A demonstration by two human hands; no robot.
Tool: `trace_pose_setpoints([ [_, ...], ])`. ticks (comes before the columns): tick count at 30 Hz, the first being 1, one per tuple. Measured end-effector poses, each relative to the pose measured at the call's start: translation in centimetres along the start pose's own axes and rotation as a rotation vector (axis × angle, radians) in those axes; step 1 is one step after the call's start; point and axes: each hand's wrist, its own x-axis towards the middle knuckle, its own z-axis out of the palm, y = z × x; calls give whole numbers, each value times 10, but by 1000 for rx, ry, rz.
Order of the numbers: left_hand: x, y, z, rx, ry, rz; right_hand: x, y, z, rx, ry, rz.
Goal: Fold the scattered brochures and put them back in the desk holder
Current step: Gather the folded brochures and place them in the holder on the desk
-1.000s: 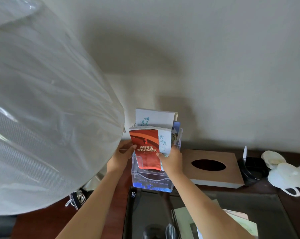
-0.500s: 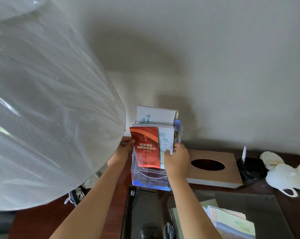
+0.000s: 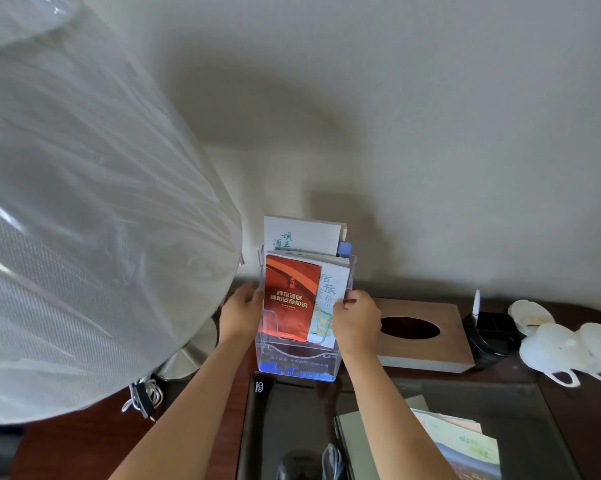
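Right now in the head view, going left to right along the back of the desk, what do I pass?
lamp shade → left hand → clear holder with the red brochure → right hand → tissue box → black tray → white cups

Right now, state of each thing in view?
red brochure: upright in holder's front pocket
clear holder: upright, stocked
left hand: on holder's left side
right hand: at white brochure's right edge
tissue box: flat, no tissue showing
loose brochures: lying on desk
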Motion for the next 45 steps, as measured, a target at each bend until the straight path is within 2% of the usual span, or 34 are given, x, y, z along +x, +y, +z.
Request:
trace_pose_setpoints([
  [5, -7, -20, 16, 113, -175, -81, 4, -1, 0, 117, 85, 52],
  [15, -10, -20, 23, 80, -176, -115, 17, 5, -1, 84, 48, 7],
  [21, -19, -23, 13, 62, -173, -135, 9, 14, -17, 26, 68, -143],
  [24, -27, -25, 5, 28, -35, -59, 1, 29, -32, 64, 78, -206],
  [27, -29, -13, 2, -9, 116, 135, -4, 31, -31, 73, -32, -225],
  [30, -22, 9, -2, -37, 231, 300, 1, 22, -24, 53, -70, -215],
  [32, -13, 26, -7, -60, 216, 312, 5, 18, -22, 33, -96, -180],
  [38, 3, 50, -21, 29, 35, 387, 8, 21, -14, 3, -211, -115],
  [45, 0, 65, -25, -67, 48, 297, 9, 19, -9, -53, -179, -136],
])
